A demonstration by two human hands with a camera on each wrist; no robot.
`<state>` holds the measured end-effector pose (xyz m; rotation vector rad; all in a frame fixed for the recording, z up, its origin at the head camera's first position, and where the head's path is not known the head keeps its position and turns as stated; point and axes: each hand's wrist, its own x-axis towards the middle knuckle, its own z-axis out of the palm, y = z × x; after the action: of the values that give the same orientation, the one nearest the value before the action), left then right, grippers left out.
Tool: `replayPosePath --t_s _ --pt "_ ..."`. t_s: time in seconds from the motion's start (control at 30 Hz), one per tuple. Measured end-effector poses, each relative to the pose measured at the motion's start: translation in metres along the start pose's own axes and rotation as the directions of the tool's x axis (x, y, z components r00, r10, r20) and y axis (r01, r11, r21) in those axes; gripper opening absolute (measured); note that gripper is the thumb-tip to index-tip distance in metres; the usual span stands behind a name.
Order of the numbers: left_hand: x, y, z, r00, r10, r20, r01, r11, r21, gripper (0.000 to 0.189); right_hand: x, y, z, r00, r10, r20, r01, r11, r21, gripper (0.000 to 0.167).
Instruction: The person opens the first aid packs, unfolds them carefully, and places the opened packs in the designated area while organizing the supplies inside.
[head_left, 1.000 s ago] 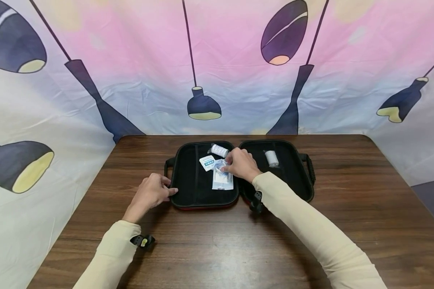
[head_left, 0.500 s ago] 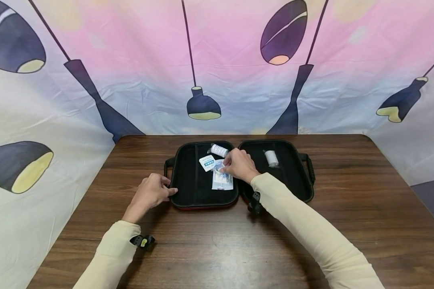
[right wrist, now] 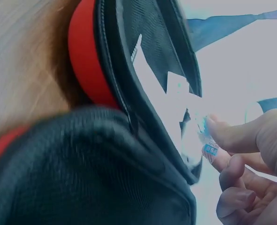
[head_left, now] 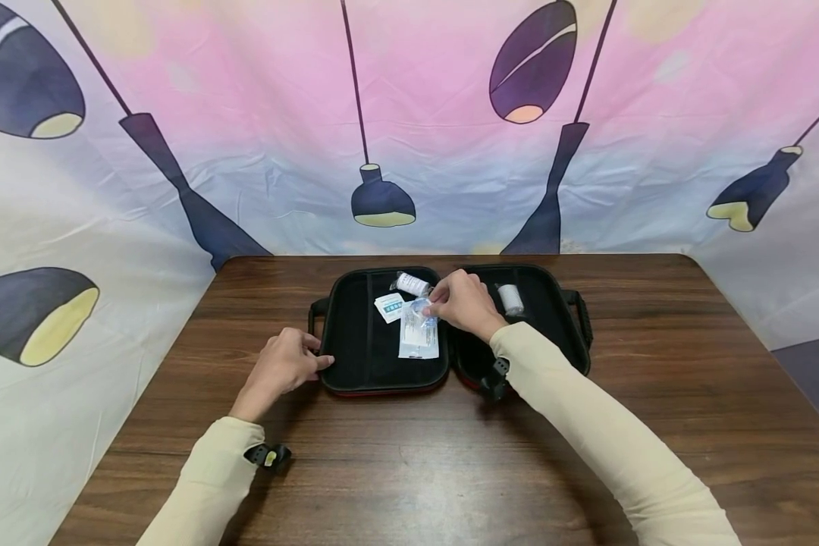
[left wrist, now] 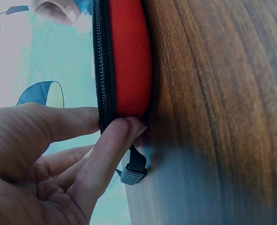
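Observation:
A black-lined zip case (head_left: 344,334) with a red outer shell (left wrist: 131,61) lies spread on the table, its two halves side by side. My left hand (head_left: 285,364) pinches the left half's front-left corner between thumb and fingers. Over the inner edge of that half, my right hand (head_left: 465,303) pinches a small clear plastic packet with blue print (right wrist: 209,149). Below this packet lies a flat white sachet (head_left: 419,343). Beside it are a small white-and-blue packet (head_left: 389,307) and a wrapped white roll (head_left: 412,284).
Another wrapped white roll (head_left: 510,299) lies in the case's right half. Black handles (head_left: 580,315) stick out at both outer sides. The wooden table (head_left: 382,470) meets a printed cloth backdrop (head_left: 300,205) behind the case.
My right hand has moved slightly right and up with the clear packet, uncovering more of the white sachet. My left hand stays at the case corner.

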<state>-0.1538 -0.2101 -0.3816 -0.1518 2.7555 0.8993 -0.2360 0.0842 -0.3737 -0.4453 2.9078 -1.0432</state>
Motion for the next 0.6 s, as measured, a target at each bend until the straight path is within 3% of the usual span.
replayPosePath --t_s 0.27,0.6 --pt "0.000 0.000 0.000 1.000 0.012 -0.002 -0.012 1.000 0.000 0.050 -0.019 0.026 -0.030 0.999 -0.013 -0.042 0.013 1.000 0.007 0.016" --pt "-0.003 0.002 -0.001 1.000 0.003 0.003 -0.003 1.000 0.016 0.050 -0.051 0.065 -0.063 0.996 0.050 -0.068 -0.049 0.999 0.009 0.017"
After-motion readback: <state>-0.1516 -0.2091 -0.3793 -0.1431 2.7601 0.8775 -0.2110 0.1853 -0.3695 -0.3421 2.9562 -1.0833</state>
